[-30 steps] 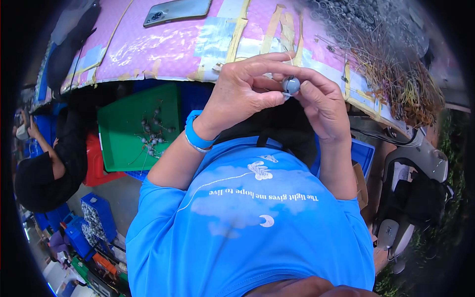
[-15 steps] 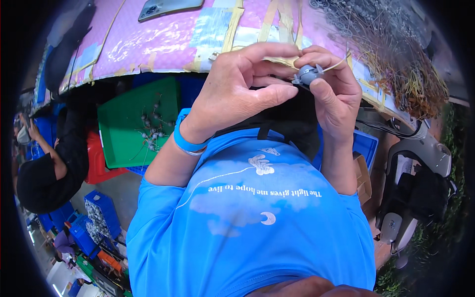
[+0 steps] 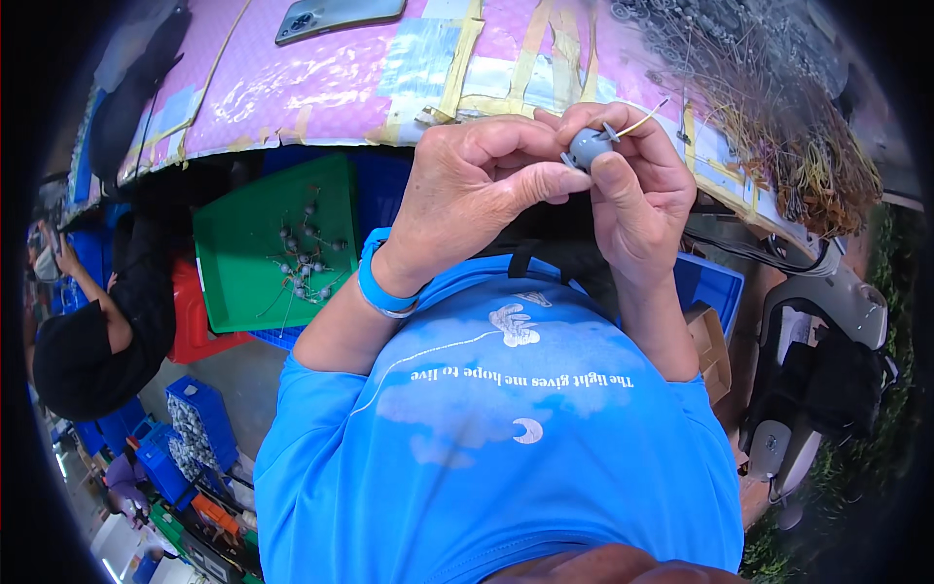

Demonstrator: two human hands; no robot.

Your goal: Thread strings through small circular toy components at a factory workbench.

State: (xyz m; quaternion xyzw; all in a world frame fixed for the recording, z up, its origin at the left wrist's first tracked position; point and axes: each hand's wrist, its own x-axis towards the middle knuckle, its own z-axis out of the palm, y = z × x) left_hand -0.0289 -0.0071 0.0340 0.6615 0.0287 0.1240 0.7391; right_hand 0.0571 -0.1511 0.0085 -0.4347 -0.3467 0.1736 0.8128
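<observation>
Right hand (image 3: 642,180): I am pinching a grey ball-shaped part (image 3: 591,148) between thumb and fingertips, the other fingers curling behind it. Small fins are sticking out at its ends, and a pale wire (image 3: 642,118) is slanting up and away from its right end.

Left hand (image 3: 477,180): I am bringing thumb and fingers in around the ball's left end; thumb tip is lying right by it, fingertips partly hidden, so I cannot tell whether they are gripping. I am wearing a blue wristband (image 3: 375,282) on this wrist.

I am holding the ball up at the near edge of the table (image 3: 292,92), in front of my blue shirt (image 3: 486,457). The pink tabletop is carrying strips of yellowish tape (image 3: 567,63). A phone (image 3: 341,14) is lying at the far side, camera side up. Toward the right, a tangle of brownish wires (image 3: 808,165) is spreading to the edge.

Left of my forearm, below the tabletop, a green tray (image 3: 226,234) is holding several grey balls with wires (image 3: 305,265). A red plastic object (image 3: 187,316) is standing beside it. Beyond my right forearm, a blue crate (image 3: 718,280) and a cardboard box (image 3: 717,362) are sitting close together. Farther left, a co-worker in black (image 3: 73,365) is reaching forward.
</observation>
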